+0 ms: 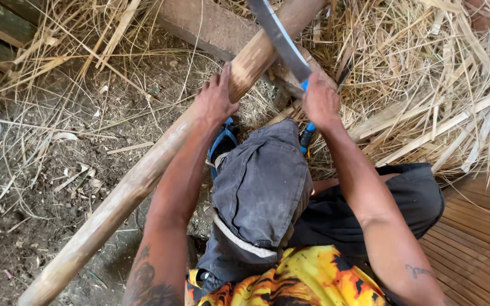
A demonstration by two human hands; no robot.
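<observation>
A long pale bamboo pole [126,190] runs diagonally from the lower left to the top middle. My left hand [215,99] grips it near its upper part. My right hand [320,103] is closed on the blue handle of a large knife [282,39], whose grey blade angles up and left across the pole's peeled end. The pole's far end rests on a thick wooden block [211,25]. My bent knee in dark grey shorts [262,181] lies between my arms.
Dry straw and split bamboo strips [426,85] are heaped at the right and top. Bare dirt with scattered shavings [46,181] lies at the left. A slatted bamboo floor [477,238] shows at the lower right. A blue sandal [222,141] peeks beside the knee.
</observation>
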